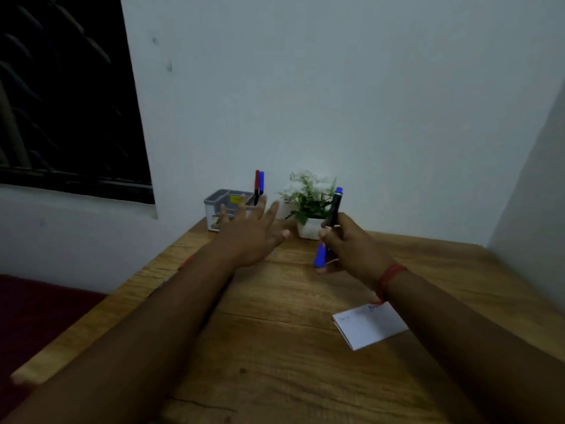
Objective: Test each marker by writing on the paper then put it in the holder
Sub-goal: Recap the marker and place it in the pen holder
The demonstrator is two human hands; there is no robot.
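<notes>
Forearms, two, bare, enter from the lower edge and cover much of the wooden grained table [275,347].

Folded white paper [371,327], lower right of centre, flat on the table; its far corner is hidden under the right wrist, which wears a red thread band [389,278]. Faint blue marks near that corner, illegible.

Right hand [345,246], centre right: fingers curled around a dark-barrelled marker with blue ends [333,209], held nearly upright, blue cap end low by the thumb. Mid-barrel hidden by the fingers.

Left hand [250,234], centre: fingers spread and straight, grasping nothing, raised in front of the holder.

Grey plastic compartmented holder [227,198], far end of the table, lower front hidden by the left hand; yellow label unreadable. Red marker [257,179] and blue marker [261,179] stand touching in its right compartment.

Small green plant in a white pot [308,203], just right of the holder, partly hidden behind the held marker.

Dark window [61,87], upper left, cut off by the frame.
</notes>
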